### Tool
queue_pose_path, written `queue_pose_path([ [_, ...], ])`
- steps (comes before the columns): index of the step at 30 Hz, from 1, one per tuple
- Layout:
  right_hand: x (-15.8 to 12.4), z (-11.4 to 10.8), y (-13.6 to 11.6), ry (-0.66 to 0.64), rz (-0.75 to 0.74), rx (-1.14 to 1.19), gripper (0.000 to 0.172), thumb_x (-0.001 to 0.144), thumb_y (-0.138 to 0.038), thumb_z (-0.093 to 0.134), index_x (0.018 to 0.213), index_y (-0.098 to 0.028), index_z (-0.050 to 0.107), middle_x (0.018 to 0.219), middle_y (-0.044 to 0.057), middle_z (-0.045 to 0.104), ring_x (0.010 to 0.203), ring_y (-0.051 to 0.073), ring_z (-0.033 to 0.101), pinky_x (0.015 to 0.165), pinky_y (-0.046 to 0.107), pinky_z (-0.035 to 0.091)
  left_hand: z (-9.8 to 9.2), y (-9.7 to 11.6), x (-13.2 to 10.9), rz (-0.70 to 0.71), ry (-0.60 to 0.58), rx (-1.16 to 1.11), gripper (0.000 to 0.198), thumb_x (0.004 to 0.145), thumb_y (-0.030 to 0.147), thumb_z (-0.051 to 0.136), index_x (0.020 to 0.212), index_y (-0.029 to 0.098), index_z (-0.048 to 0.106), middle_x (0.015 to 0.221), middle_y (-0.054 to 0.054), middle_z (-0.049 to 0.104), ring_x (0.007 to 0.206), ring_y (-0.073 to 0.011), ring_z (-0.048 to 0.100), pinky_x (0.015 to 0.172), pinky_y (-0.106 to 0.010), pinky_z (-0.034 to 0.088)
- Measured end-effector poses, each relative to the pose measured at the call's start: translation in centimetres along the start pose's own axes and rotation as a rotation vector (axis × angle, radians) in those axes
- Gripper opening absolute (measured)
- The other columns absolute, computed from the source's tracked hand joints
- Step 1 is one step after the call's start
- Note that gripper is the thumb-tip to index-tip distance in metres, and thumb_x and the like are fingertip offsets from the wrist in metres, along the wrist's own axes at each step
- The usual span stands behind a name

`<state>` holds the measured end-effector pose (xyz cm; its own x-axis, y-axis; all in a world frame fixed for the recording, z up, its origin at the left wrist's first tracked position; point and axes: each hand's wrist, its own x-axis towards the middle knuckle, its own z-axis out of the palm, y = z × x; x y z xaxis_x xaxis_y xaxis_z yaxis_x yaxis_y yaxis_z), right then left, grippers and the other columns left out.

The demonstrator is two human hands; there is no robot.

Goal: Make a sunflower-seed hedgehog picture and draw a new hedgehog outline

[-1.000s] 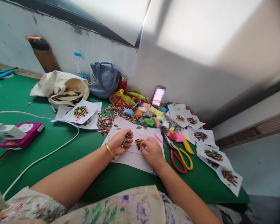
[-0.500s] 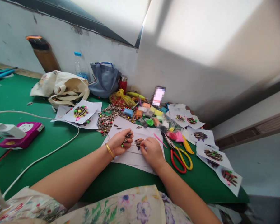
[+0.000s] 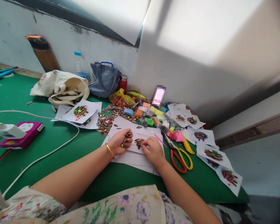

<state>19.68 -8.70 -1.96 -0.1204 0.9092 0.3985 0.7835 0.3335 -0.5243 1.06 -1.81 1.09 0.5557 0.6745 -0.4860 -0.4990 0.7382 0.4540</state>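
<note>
Several striped sunflower seeds (image 3: 128,135) rest in my left hand (image 3: 119,143), whose fingers curl around them above white paper (image 3: 128,159). My right hand (image 3: 153,151) is pinched at the edge of a small seed figure (image 3: 138,142) on the sheet; a seed seems to be at the fingertips, partly hidden by them. A few loose seeds (image 3: 139,127) lie on the paper's upper part. Just past the sheet spreads a heap of sunflower seeds (image 3: 105,123) with small coloured bits among them. Beside my right hand is a thin pink tool (image 3: 160,140).
Right of the paper lie scissors (image 3: 178,154) with red and yellow handles. Packets of coloured clay (image 3: 140,113) and a phone (image 3: 159,95) are behind. Finished-looking seed pictures (image 3: 213,154) line the right edge; others (image 3: 80,112) lie left. A white cable (image 3: 60,144) crosses the green table.
My right hand has shifted slightly right, showing more of the seed figure. The left hand stays in place with its seeds.
</note>
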Motion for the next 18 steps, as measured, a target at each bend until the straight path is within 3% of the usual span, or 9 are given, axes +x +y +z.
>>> queue_pose_path([
  [18,0.10,0.13,0.18,-0.046,-0.048,-0.165,0.011,0.082,-0.012,0.060,0.077,-0.020,0.065,0.081,0.004,0.062,0.082,0.019,0.055,0.078,0.032,0.041,-0.12,0.01,0.24,0.022,0.032,0.006,0.019,0.091,0.024,0.052,0.075,0.015,0.047,0.066,0.004,0.043,0.039,-0.0020,0.038,0.028,-0.011,0.018],
])
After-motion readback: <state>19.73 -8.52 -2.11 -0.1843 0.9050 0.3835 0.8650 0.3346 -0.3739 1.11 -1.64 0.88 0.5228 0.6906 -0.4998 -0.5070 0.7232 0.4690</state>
